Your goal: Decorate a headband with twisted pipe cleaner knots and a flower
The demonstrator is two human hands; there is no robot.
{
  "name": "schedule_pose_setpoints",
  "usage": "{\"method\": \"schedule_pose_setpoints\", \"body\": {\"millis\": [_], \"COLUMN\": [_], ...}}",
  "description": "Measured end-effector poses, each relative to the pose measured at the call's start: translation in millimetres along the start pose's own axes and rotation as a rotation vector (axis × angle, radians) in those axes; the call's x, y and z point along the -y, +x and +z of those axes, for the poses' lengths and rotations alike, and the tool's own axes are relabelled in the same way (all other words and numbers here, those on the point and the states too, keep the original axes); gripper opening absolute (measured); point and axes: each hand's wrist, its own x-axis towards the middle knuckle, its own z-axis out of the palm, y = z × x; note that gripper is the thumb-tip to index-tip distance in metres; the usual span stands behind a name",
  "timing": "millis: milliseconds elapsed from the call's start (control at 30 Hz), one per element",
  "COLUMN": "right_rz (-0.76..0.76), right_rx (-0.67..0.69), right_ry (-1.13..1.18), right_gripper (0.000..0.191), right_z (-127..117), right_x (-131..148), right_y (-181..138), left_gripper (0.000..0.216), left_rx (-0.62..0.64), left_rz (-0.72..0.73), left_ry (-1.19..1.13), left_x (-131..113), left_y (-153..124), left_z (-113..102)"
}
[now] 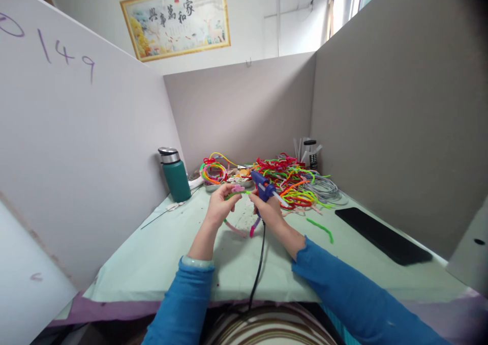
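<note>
My right hand [269, 208] grips a blue hot glue gun [264, 184], its nozzle pointing left and a clear glue stick poking out the back. Its black cord [259, 266] runs down toward me. My left hand [221, 202] pinches a small pink pipe-cleaner piece on a green stem [238, 190], held just in front of the nozzle. Pink pipe cleaners [244, 229] hang below the two hands, over the pale green table cover [160, 253].
A heap of bright pipe cleaners [292, 182] lies behind the hands, with coiled ones in a tray [213, 174]. A green flask [175, 174] stands at the left wall. A black phone [383, 234] lies at the right. Partition walls close in three sides.
</note>
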Motion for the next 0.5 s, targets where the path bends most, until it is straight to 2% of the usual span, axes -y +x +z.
{"method": "schedule_pose_setpoints", "body": {"millis": [500], "right_rz": [0.0], "right_rx": [-0.001], "right_ry": [0.005], "right_gripper": [0.025], "right_z": [2.1], "right_x": [-5.0], "right_y": [-0.2], "left_gripper": [0.032], "left_rx": [-0.02], "left_rz": [-0.017], "left_ry": [0.078], "left_x": [2.7], "left_y": [1.4], "left_z": [-2.4]}}
